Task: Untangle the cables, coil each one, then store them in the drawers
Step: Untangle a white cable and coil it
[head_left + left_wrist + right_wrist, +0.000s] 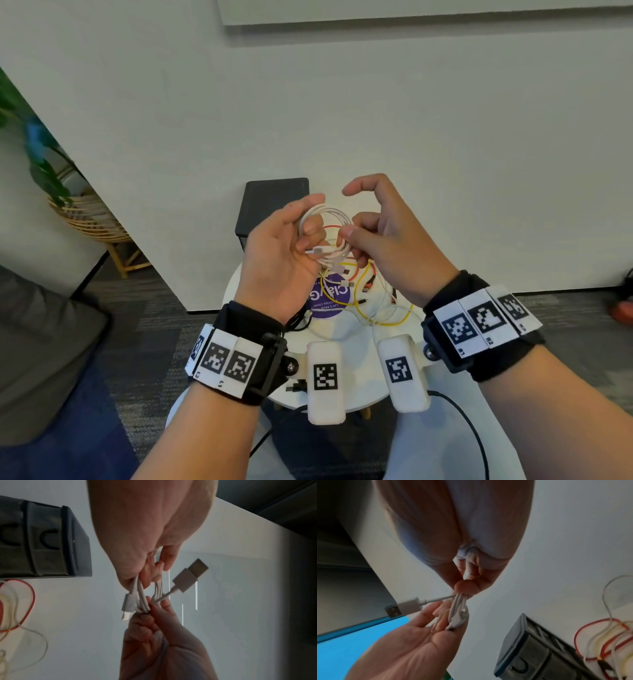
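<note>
Both hands hold a coiled white cable (325, 216) up above the small round white table (339, 337). My left hand (310, 224) has its fingers curled through the loops. My right hand (352, 244) pinches the bundle's right side between thumb and lower fingers, with the index finger raised free. In the left wrist view the coil (143, 599) is squeezed between my left hand (155, 569) and right hand (154, 609), and its USB plug (190, 577) sticks out. The right wrist view shows the coil (458, 607), its plug (402, 607) and my right hand (465, 588).
A black drawer unit (274, 205) stands at the table's far edge by the wall, its drawers closed (42, 540). A tangle of yellow, red and white cables (370, 294) lies on the table beside a purple sticker (329, 298). A wicker plant stand (92, 219) is on the left.
</note>
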The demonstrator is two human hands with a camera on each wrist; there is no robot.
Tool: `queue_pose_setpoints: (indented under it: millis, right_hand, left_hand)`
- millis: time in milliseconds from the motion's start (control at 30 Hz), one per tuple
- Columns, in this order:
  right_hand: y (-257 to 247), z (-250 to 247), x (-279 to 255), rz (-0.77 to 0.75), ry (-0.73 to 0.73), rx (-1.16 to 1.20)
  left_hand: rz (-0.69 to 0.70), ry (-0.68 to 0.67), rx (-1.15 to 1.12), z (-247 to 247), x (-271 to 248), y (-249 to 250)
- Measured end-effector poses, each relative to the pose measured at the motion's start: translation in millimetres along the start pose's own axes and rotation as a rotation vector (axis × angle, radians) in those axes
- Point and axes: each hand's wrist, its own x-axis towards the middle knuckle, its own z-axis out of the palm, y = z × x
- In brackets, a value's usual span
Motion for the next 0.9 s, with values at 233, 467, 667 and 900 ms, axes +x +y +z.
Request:
queue_pose_setpoints:
  millis: [233,467,667,900]
  right_hand:
    - [-15,-3,7,-0.007,-0.011,0.117]
    - [-24,-6,19,-0.059,0.098,0.172]
    - [-25,-4,19,0.006,0.121,0.3]
    - [-24,-4,19,0.076,0.108,0.374]
  left_hand:
    - [0.019,-0.089,-0.003,9,1,11]
    - [0.141,-0.199,0.063,24,0,8]
    - [0.245,-0.232,0.163,29,1,4]
    - [0.256,-0.218,0.217,34,0,0]
